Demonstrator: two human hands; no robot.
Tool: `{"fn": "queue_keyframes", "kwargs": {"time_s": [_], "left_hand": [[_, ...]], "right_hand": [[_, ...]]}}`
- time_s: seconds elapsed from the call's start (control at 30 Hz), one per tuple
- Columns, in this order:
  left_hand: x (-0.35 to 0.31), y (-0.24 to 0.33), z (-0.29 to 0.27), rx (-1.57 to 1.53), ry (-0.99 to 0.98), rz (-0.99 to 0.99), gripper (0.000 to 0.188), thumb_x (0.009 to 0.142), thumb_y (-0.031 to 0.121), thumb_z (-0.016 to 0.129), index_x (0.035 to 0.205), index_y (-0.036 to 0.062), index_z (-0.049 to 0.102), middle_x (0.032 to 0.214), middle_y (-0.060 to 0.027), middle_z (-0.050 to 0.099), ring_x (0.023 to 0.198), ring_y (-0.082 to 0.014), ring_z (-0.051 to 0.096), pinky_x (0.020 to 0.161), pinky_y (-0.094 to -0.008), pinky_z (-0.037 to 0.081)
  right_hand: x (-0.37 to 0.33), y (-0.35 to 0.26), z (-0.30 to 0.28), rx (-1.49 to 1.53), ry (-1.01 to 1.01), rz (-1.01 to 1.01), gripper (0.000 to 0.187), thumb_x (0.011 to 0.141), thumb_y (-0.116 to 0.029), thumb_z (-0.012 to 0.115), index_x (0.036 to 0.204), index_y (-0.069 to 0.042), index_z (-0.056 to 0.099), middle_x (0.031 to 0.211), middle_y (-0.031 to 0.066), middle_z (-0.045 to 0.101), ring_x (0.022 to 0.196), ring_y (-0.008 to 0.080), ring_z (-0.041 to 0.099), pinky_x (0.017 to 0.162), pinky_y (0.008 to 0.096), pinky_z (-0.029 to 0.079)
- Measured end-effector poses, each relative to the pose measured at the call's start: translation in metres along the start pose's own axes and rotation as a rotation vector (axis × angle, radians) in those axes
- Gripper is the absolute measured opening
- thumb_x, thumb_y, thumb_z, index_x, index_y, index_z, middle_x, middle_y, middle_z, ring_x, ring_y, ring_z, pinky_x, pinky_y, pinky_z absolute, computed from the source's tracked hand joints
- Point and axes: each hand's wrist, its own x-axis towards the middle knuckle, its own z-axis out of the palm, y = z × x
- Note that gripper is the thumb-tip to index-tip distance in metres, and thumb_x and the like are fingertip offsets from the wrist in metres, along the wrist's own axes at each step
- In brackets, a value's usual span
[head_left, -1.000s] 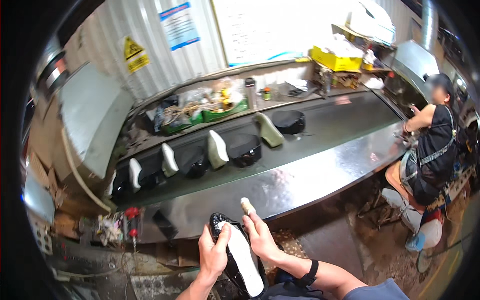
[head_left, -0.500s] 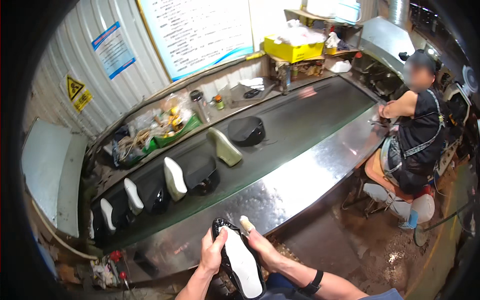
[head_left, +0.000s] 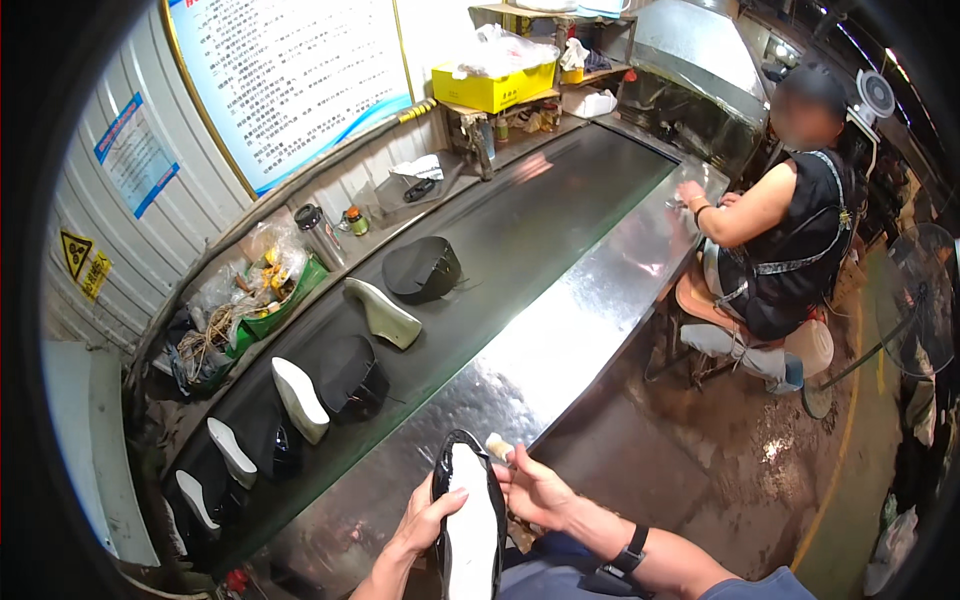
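Note:
In front of me, near the bench's front edge, I hold a glossy black shoe upper [head_left: 447, 480] with a long white insole [head_left: 470, 525] facing up, toe pointing away. My left hand [head_left: 425, 520] is closed round its left side, thumb pressed on the insole. At the right rim of the upper is my right hand [head_left: 540, 492], fingers bent in against the black edge. One of its fingertips carries a cream-coloured wrap [head_left: 497, 447]. A black band [head_left: 630, 548] circles my right wrist. The heel end is cut off by the lower picture edge.
A dark belt [head_left: 520, 240] runs past a shiny metal ledge [head_left: 500, 370]. Several pale wedge-shaped soles [head_left: 300, 400] and black uppers [head_left: 352, 378] stand on it. Behind lie a green-edged tray [head_left: 285, 305] and a flask [head_left: 318, 235]. A co-worker [head_left: 790, 220] sits at the right.
My view has swung right, so the bench and co-worker appear farther left. The shoe upper is turned more upright. My right hand's fingers have curled in at its right rim.

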Motion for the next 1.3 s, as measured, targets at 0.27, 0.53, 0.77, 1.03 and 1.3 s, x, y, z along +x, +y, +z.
{"fn": "queue_keyframes", "kwargs": {"time_s": [0.27,0.53,0.77,1.03,1.3], "left_hand": [[-0.014,0.018,-0.006,0.068,-0.137,-0.008,0.071,0.085,0.024,0.069,0.146,-0.0006,0.041,0.131,-0.0114,0.058,0.121,-0.0188,0.052,0.106,-0.0329,0.038],[-0.013,0.031,0.004,0.302,-0.039,-0.070,0.069,0.083,0.032,0.073,0.139,-0.0015,0.050,0.122,-0.0118,0.064,0.112,-0.0186,0.059,0.099,-0.0325,0.045],[0.001,0.015,-0.007,0.308,-0.063,-0.022,0.072,0.083,0.033,0.075,0.142,-0.0004,0.048,0.123,-0.0145,0.065,0.114,-0.0193,0.060,0.100,-0.0331,0.044],[0.010,0.020,-0.001,0.378,-0.074,0.083,0.067,0.092,0.038,0.062,0.145,0.0005,0.045,0.127,-0.0179,0.064,0.118,-0.0227,0.059,0.102,-0.0351,0.043],[0.026,0.025,-0.010,0.856,0.312,0.616,0.060,0.095,0.037,0.064,0.140,-0.0013,0.050,0.136,-0.0224,0.056,0.126,-0.0352,0.054,0.108,-0.0394,0.040]], "right_hand": [[0.002,0.011,0.004,-0.151,0.007,-0.024,0.066,0.092,-0.032,0.070,0.145,-0.005,0.041,0.136,0.0086,0.056,0.125,0.0239,0.056,0.104,0.0435,0.050],[0.003,0.022,-0.014,-0.342,0.186,-0.120,0.060,0.099,-0.019,0.064,0.147,0.001,0.034,0.122,0.0118,0.064,0.105,0.0157,0.065,0.085,0.0270,0.056],[0.010,0.012,-0.006,0.048,0.049,-0.031,0.060,0.100,-0.019,0.062,0.150,-0.008,0.032,0.131,0.0134,0.057,0.120,0.0218,0.059,0.098,0.0383,0.052],[0.005,-0.002,0.016,-0.219,0.189,-0.138,0.084,0.088,-0.002,0.074,0.153,-0.003,0.021,0.112,0.0104,0.067,0.096,0.0192,0.068,0.086,0.0338,0.057],[0.013,-0.120,0.021,-0.938,0.566,-0.884,0.078,0.080,-0.003,0.081,0.143,0.006,0.036,0.100,0.0056,0.063,0.084,0.0104,0.063,0.067,0.0211,0.051]]}}
